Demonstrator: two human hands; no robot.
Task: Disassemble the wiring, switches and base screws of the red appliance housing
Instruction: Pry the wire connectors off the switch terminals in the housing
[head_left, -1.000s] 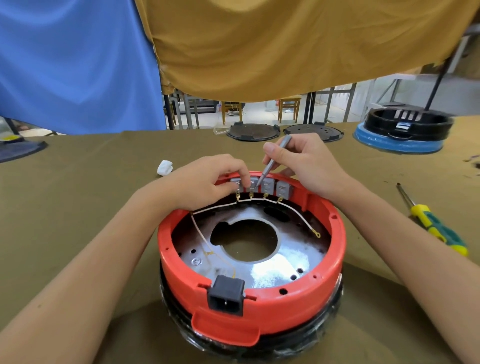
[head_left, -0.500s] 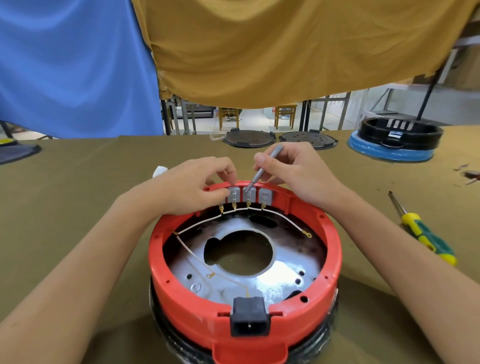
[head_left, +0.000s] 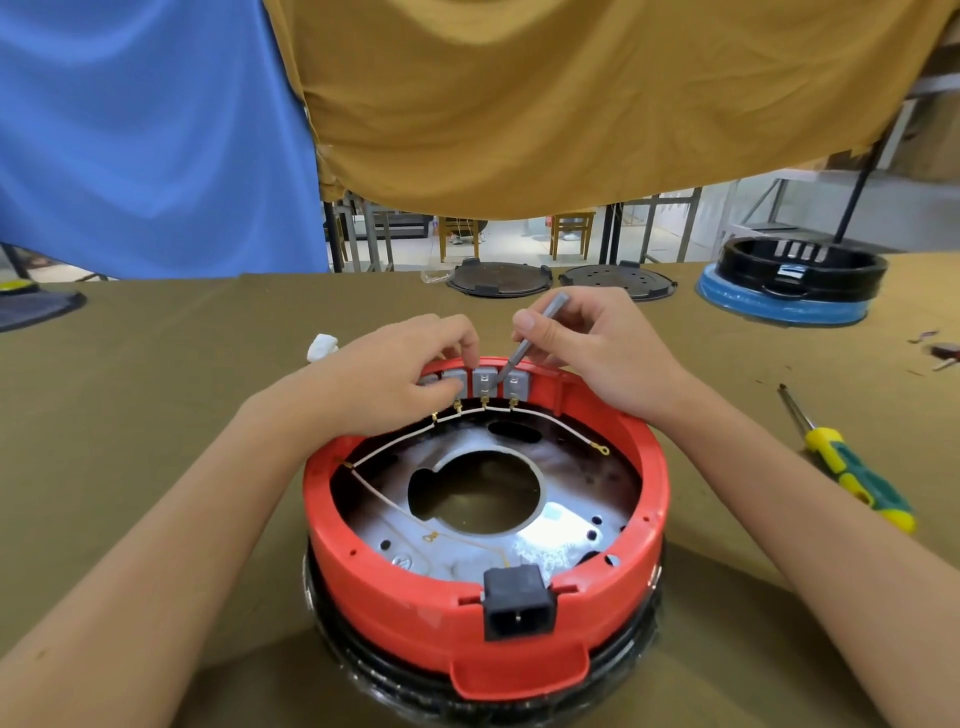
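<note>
Landmark = red housing (head_left: 483, 613), open side up, on olive-cloth table (head_left: 156, 415) right in front of the person, sitting on a black base.

Far L of housing, at table edge: dark flat part (head_left: 36, 309), partly cut off. Just beyond housing's far-L rim: small white wad (head_left: 322, 346) on the cloth.

Left hand (head_left: 395, 379) rests on housing's far-L rim, fingers curled down onto the leftmost grey switches (head_left: 485, 382); thumb and forefinger look to pinch one, exact contact hidden by the hand. Switch row sits inside the far wall, w/ brass terminals below, joined by a white wire (head_left: 395, 441) that arcs along the inner wall and drops across the metal plate (head_left: 561, 525) w/ its big round hole.

Right hand (head_left: 587, 353) over housing's far rim, narrow pinch on a thin grey tool (head_left: 530, 338); tip angled down between two switches on the R of the row.

Near wall of housing: black power socket (head_left: 519, 605).

Beyond housing, far side of table: two dark round plates (head_left: 498, 278). R of housing: yellow-green screwdriver (head_left: 852, 467) lying on cloth, well apart. Far R: black ring housing on blue base (head_left: 789, 286).
</note>
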